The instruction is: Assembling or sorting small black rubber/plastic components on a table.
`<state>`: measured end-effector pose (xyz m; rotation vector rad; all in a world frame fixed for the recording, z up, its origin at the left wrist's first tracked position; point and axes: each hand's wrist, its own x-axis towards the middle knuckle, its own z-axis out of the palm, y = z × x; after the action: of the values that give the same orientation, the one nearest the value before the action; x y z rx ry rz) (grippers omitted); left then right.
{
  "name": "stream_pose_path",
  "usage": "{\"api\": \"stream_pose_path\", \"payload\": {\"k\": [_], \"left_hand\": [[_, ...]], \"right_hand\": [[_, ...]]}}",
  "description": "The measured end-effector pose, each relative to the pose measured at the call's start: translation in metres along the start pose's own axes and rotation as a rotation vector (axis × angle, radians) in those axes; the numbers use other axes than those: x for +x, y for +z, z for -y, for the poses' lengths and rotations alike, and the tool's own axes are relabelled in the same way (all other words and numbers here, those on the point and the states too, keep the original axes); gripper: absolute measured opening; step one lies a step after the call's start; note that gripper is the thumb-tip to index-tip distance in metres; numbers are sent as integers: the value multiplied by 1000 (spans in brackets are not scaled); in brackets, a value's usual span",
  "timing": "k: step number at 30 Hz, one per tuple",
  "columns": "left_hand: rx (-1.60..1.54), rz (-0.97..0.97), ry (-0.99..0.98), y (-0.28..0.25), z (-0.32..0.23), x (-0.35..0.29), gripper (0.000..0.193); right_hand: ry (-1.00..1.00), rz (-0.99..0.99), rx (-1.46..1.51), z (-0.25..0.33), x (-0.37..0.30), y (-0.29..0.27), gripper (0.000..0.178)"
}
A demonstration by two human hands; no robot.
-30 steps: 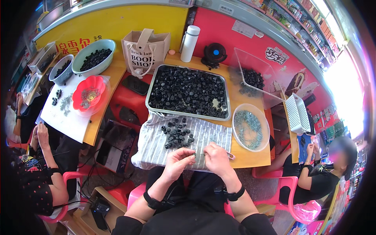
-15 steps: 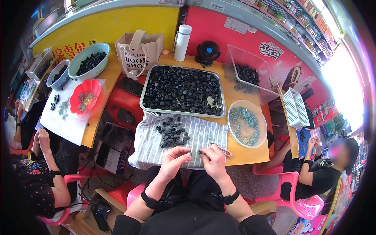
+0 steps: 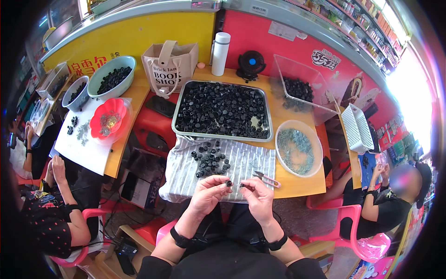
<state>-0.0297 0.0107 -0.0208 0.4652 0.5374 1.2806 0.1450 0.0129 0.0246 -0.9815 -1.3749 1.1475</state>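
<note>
My left hand is closed in a pinch over the near edge of the striped cloth. A small round black cap shows between its thumb and forefinger. Close beside it, my right hand is pinched too, fingertips facing the cap; a tiny dark thing there is too small to name. Several loose black caps lie scattered on the cloth beyond my left hand. A pair of thread snips rests just past my right hand.
Behind the cloth stands a metal tray heaped with black caps. A round tub of small metal pieces is at the right. Farther back are a cloth bag, white flask, small fan and clear bin. People sit on both sides.
The whole view has shifted slightly right and down. The black cap at my left fingertips now shows plainly, and both hands stay in a pinch near each other.
</note>
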Motion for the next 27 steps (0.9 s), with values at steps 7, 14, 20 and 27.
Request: {"api": "stream_pose_path", "payload": {"k": [7,14,20,27], "left_hand": [[-134,142,-9,9,-5,-3,23],[-147,223,-3,6,-2,-3,25],[-183,254,-11,10,-1,-5,26],[-121,243,16,9,0,-6,25]], "right_hand": [[-120,-72,-90,21,-9,18,17],[-335,-86,-330,32,-7,19,19],[-463,-73,-519,34,-8,17,20],[-506,-57,-615,39,-7,18,21]]}}
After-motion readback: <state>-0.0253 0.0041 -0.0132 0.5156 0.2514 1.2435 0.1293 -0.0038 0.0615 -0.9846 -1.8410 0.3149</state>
